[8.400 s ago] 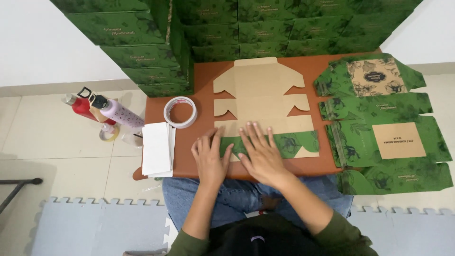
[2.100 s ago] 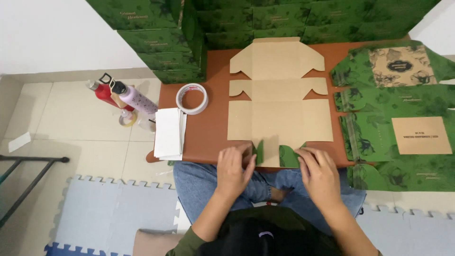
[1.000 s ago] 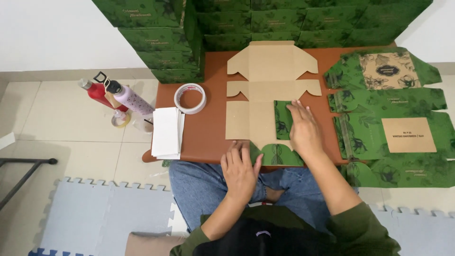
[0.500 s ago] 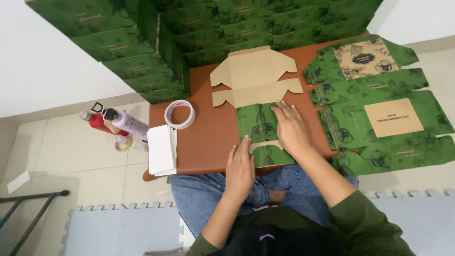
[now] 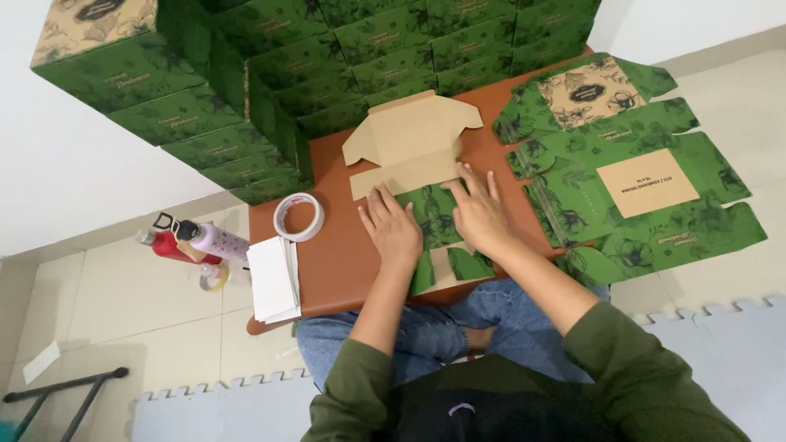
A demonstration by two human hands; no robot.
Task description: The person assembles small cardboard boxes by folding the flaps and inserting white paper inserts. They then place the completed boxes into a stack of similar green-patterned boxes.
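beyond our hands, along the wall, rises the stack of folded green boxes (image 5: pixel 270 90), the biggest thing in view. to the right of our right hand lies the pile of flat green box blanks (image 5: pixel 639 188), spread printed side up and running off the table edge toward the floor. under both hands is the low brown table (image 5: pixel 344 262), and on it the box blank (image 5: pixel 417 172) we are working: its far half lies open with the plain kraft side up, beyond our fingertips, while the near part is folded over so the green leafy print shows, directly beneath our palms. our left hand (image 5: pixel 393 231) lies flat on that folded green panel, fingers apart and stretched forward, gripping nothing. our right hand (image 5: pixel 479 214) presses just beside it on the same panel, fingers fanned, the tips reaching the crease where green meets kraft, likewise closed on nothing. to the left of our left hand, well apart, a white stack of paper sheets (image 5: pixel 273 278) sits at the table's edge, and beyond it a roll of clear tape (image 5: pixel 298 217). farther left, off the table on the tiled floor, lie a lilac bottle (image 5: pixel 211 239) and a red bottle (image 5: pixel 170 245), touching each other.
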